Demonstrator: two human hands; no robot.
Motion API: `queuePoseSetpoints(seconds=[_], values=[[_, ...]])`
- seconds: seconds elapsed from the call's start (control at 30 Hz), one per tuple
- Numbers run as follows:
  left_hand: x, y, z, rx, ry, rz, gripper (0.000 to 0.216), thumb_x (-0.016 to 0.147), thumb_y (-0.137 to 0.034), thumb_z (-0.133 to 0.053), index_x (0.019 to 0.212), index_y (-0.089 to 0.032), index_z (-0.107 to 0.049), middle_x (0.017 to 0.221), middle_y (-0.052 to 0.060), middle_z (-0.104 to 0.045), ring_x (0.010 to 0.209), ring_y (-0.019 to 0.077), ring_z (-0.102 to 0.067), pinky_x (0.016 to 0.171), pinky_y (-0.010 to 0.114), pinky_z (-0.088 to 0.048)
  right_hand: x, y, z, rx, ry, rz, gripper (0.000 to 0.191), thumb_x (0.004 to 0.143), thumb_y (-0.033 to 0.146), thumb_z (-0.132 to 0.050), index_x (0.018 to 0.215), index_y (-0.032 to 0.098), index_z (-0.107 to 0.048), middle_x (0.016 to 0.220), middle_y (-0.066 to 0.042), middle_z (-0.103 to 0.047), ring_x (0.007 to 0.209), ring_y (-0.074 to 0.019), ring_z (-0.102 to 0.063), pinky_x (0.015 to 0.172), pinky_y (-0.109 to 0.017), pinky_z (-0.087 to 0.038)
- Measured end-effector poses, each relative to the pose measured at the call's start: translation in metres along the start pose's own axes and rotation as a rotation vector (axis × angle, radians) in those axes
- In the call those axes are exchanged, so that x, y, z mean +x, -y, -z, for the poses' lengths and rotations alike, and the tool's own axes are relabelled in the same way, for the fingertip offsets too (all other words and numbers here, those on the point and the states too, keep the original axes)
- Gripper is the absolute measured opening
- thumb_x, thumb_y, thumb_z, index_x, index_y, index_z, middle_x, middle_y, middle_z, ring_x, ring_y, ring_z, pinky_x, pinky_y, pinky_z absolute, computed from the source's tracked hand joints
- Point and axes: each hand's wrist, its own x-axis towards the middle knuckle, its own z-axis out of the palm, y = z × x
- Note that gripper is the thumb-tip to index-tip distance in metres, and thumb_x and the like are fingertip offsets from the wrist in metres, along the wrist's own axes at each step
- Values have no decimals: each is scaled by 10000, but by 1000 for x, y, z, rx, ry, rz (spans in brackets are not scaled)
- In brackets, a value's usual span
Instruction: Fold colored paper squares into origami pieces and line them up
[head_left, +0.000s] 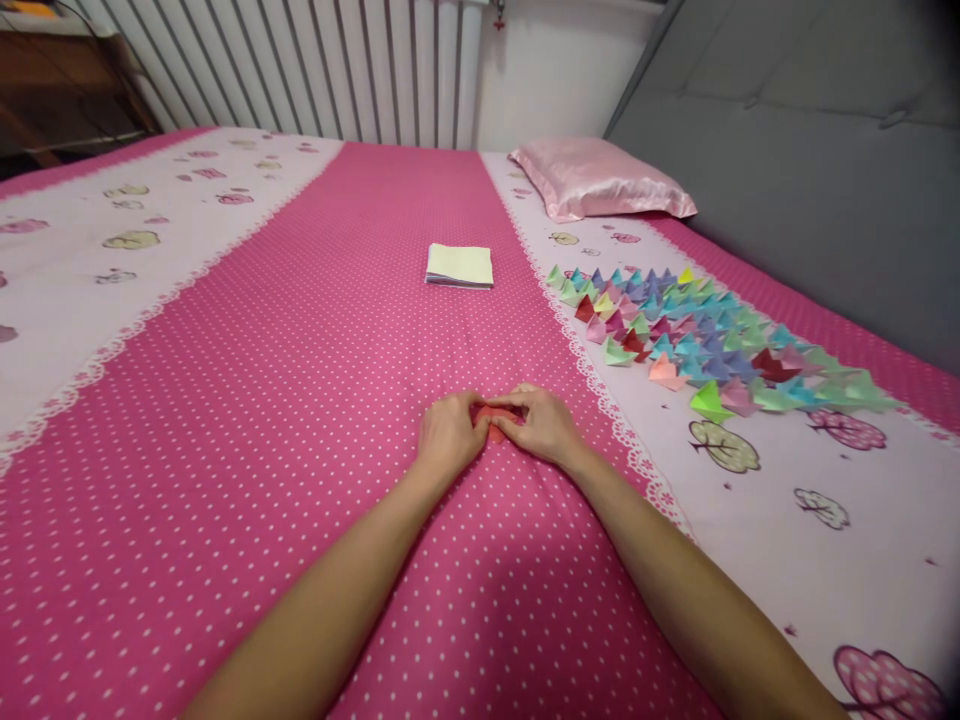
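Note:
A small piece of red-orange folded paper (496, 432) is held between my two hands, just above or on the pink dotted bedsheet. My left hand (451, 432) pinches its left side with thumb and fingertips. From the other side, my right hand (541, 425) grips the paper the same way, thumb toward me. The fingers cover much of the paper, so its full shape is hidden. Beyond the hands lies a stack of square paper sheets (460, 266), pale yellow on top.
Rows of small folded paper boats (705, 335) in many colours stand on the white band to the right. A pink satin pillow (596, 178) lies at the far right, by the grey headboard (795, 130). A white radiator (360, 70) lines the far wall.

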Motion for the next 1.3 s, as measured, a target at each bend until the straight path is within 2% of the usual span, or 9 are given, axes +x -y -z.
queuePoseSetpoints(seconds=[0.27,0.67,0.9,1.07,1.2,1.3], values=[[6,0,0,-61,39,95,290,696,-175,-526,945,-205,-670,723,51,-668,659,191,-590,617,279,-419,0,3,0,32,14,-63,352,706,180,-562,1020,273,-691,833,-27,-642,715,-166,-546,638,-275,-415],[6,-1,4,-191,68,109,380,636,-29,-509,939,-165,-695,713,84,-670,650,203,-588,615,287,-419,1,-10,1,161,89,8,539,657,-8,-429,1071,238,-670,826,-30,-656,732,-160,-555,692,-268,-430],[2,1,5,-169,69,47,481,620,6,-450,1006,-163,-680,764,85,-687,678,197,-598,658,293,-432,-3,-12,12,157,145,91,581,662,-21,-446,1142,254,-624,691,5,-512,556,-105,-433,537,-219,-350],[1,5,5,-182,52,-26,450,647,-4,-437,984,-166,-688,781,72,-695,684,185,-605,670,287,-446,-1,-18,12,193,63,212,395,755,74,-545,1084,262,-657,804,-21,-516,636,-114,-473,601,-246,-413],[1,9,0,-183,-53,-51,374,671,-39,-466,965,-146,-671,772,66,-674,705,181,-597,696,293,-460,1,-20,5,204,-30,289,310,772,120,-582,1003,295,-688,956,-43,-553,848,-166,-545,755,-321,-461],[1,10,0,-218,-129,-104,325,664,-51,-480,926,-142,-649,826,67,-657,757,180,-593,712,292,-472,1,-19,4,251,-136,336,295,778,110,-567,958,301,-702,1034,-46,-561,934,-181,-554,814,-353,-463]])
